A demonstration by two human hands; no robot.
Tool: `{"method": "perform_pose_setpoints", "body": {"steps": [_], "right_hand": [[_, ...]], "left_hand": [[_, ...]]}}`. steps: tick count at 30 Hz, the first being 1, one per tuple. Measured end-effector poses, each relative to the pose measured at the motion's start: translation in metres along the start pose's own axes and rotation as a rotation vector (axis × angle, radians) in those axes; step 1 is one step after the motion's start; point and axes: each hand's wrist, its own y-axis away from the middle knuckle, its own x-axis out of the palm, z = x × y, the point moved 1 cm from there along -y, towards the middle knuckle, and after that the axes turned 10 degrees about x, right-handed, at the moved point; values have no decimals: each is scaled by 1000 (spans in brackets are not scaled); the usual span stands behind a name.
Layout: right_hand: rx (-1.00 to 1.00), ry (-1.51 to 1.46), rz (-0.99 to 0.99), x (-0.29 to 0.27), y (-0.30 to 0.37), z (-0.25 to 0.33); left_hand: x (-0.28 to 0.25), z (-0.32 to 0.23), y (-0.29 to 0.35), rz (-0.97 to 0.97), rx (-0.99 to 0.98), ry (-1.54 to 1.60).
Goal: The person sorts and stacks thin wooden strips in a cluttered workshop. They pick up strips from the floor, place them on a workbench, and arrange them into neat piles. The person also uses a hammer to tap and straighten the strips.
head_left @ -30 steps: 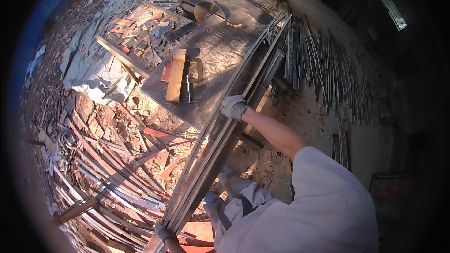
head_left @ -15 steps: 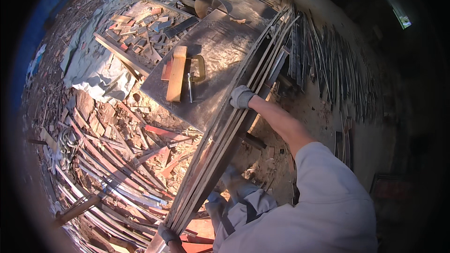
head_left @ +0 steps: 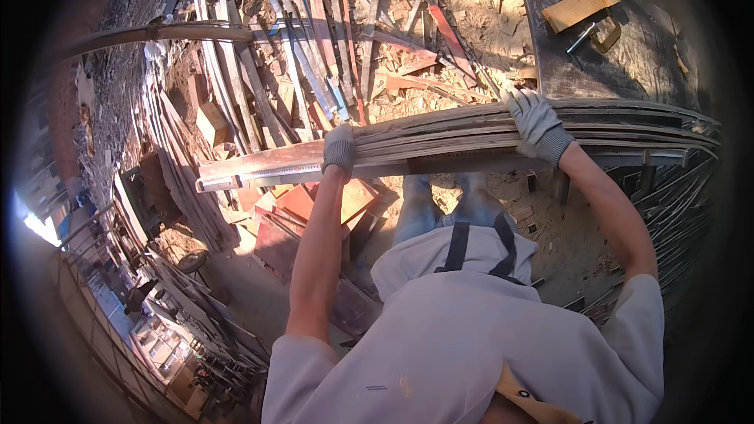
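A bundle of long, thin wooden boards (head_left: 440, 135) lies across the view in front of me, its layers stacked and slightly bowed. My left hand (head_left: 339, 148), in a grey glove, is closed around the bundle towards its left end. Further right, my gloved right hand (head_left: 537, 126) grips the same boards, its fingers over their far edge. A pale, straight strip (head_left: 263, 177) shows along the near side at the left end. The right part of the bundle reaches along the near side of a dark-topped table (head_left: 554, 63). The undersides of the boards are hidden.
On the table are a light wood block (head_left: 581, 8) and a C-clamp (head_left: 606, 34). Beyond the bundle, wood strips (head_left: 314, 27) and scraps cover the ground. A pole (head_left: 165, 32) juts in from the left. Reddish panels (head_left: 287, 224) lie near my legs; more strips are at lower right.
The view has swung left, so the table has shifted to the upper right and its saw blade is out of sight. Both hands remain on the boards; the left is now in fuller view.
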Motion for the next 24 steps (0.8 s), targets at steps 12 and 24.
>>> {"method": "perform_pose_setpoints", "body": {"steps": [12,24], "right_hand": [[145,-52,110,0,-9,15],[201,18,159,-2,-13,7]], "left_hand": [[-17,-3,10,396,-115,1201],[28,-21,-10,266,-269,1083]]}}
